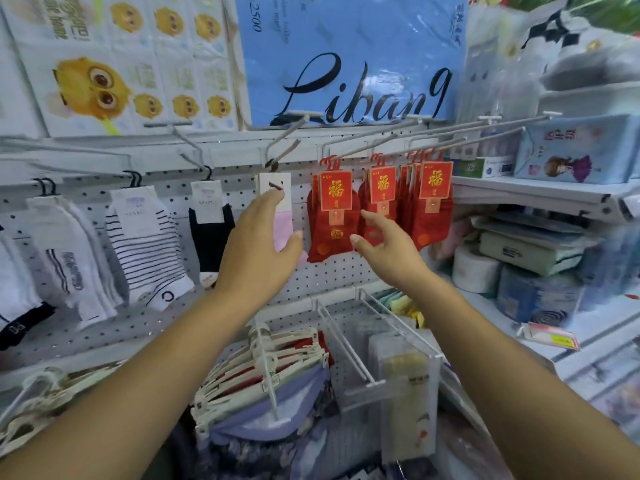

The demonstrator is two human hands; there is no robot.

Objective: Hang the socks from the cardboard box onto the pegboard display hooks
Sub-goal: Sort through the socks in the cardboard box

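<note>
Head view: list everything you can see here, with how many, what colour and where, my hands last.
pink socks: one pack, pale pink, white card, at the centre hook
red socks: three bunches, red with gold-lettered cards, hooks right of centre
black socks: one pack, black, left of the pink
striped socks: one bunch, white with dark stripes, further left
pegboard: one, white, behind the socks
hangers: one bundle, white, lower centre
poster: one, blue, above the hooks
paper roll: one, white, right shelf
left hand: fingers straight, touching the pink socks
right hand: holding nothing, before the red socks
</note>
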